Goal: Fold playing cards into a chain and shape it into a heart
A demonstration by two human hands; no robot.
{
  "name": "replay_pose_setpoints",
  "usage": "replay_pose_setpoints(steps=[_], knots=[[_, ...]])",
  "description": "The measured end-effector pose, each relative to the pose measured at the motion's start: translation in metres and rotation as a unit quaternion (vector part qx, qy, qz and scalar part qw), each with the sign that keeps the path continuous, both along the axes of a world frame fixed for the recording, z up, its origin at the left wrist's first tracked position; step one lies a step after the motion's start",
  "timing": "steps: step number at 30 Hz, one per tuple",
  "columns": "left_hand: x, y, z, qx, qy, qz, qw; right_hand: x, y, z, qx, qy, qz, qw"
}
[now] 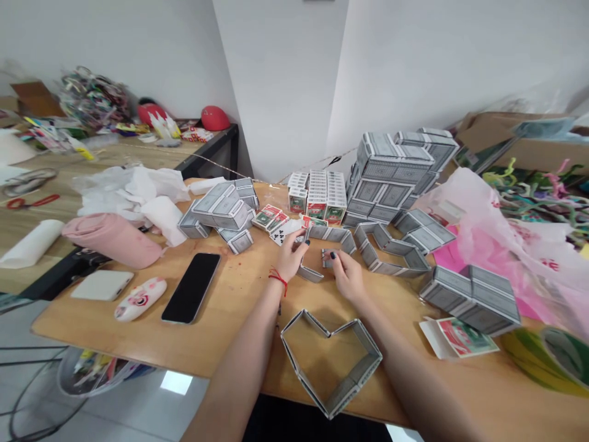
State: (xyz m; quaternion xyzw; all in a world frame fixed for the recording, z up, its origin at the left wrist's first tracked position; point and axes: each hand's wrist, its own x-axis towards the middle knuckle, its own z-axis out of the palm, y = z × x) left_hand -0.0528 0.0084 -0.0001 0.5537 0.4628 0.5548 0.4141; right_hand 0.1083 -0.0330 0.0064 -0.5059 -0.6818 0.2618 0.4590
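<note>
Right grip (pixel 348 274), pinching card (pixel 327 258), sits between heart-shaped frame (pixel 356 377) and card boxes (pixel 317 196).

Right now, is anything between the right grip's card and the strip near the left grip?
Nothing visible stands between them: just table shows from the card in the right grip to the strip near the left grip.

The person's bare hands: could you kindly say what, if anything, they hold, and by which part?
The right hand pinches a small grey patterned card piece by its right end; whether the left hand holds anything cannot be told.
</note>
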Motion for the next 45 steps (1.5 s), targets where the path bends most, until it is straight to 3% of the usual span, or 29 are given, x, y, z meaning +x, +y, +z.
replay_pose_setpoints(steps=[4,10,13,17,26,31,34,37,38,41,43,45], knots=[[-0.005,0.001,0.0,0.05,0.158,0.032,0.986,-0.001,0.005,-0.008,-0.016,-0.026,-0.055,0.998],[-0.023,0.005,0.003,0.106,0.347,0.136,0.922,-0.002,0.007,-0.01,-0.026,-0.045,-0.079,0.995],[-0.03,0.009,-0.001,0.108,0.397,0.138,0.901,-0.002,0.007,-0.01,-0.031,-0.041,-0.073,0.996],[-0.034,0.011,-0.006,0.05,0.457,0.119,0.88,-0.002,0.007,-0.01,-0.037,-0.039,-0.068,0.996],[-0.03,0.002,0.01,0.001,0.54,0.068,0.839,-0.003,0.007,-0.012,-0.036,-0.043,-0.06,0.997],[-0.027,0.001,0.009,-0.031,0.568,0.122,0.813,-0.002,0.007,-0.011,-0.032,-0.039,-0.06,0.997],[-0.026,0.0,0.008,0.012,0.522,0.18,0.834,-0.003,0.006,-0.011,-0.038,-0.022,-0.065,0.997],[-0.021,-0.005,0.012,0.119,0.428,0.23,0.866,-0.004,0.006,-0.008,-0.052,0.027,-0.063,0.996],[-0.019,-0.007,0.015,0.164,0.398,0.225,0.874,-0.004,0.006,-0.007,-0.06,0.054,-0.059,0.995],[-0.007,-0.017,0.027,0.286,0.355,0.081,0.886,-0.003,0.007,-0.002,-0.094,0.157,-0.029,0.983],[0.0,-0.023,0.034,0.308,0.346,0.007,0.886,-0.001,0.007,0.001,-0.114,0.217,-0.004,0.969],[0.006,-0.027,0.04,0.296,0.335,-0.029,0.894,0.002,0.007,0.003,-0.121,0.239,0.012,0.963]])
